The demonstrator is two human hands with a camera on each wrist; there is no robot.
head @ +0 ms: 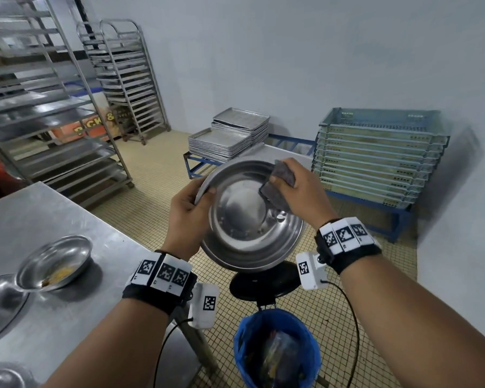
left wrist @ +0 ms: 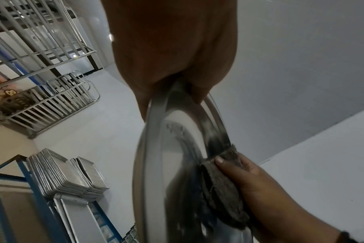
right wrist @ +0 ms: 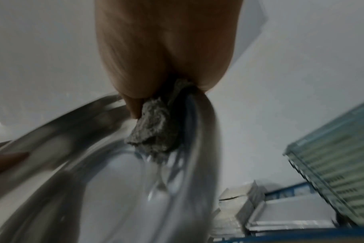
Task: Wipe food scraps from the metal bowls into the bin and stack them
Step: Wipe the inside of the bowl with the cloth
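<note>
Head view: we are holding a metal bowl tilted in the air above the blue-lined bin, which is standing on the floor beside the table. Our left hand is gripping the bowl's near-left rim, thumb inside and fingers curled behind. Our right hand is pinching a folded grey cloth and pressing it against the bowl's inner right wall. A second bowl, with yellowish scraps lying in it, is waiting on the table.

Left wrist view: we are seeing the bowl edge-on, its rim clamped between our thumb and fingers, while the cloth is bearing on the inside.

Right wrist view: we are seeing the cloth bunched in our closed fingers against the blurred bowl wall.

Risks, in our judgement: the rim grip is one-sided, so a hard wipe could be twisting the bowl loose over the bin; the bowl also appears to be hanging slightly beyond the bin's mouth, so loosened scraps could be landing on the floor.
</note>
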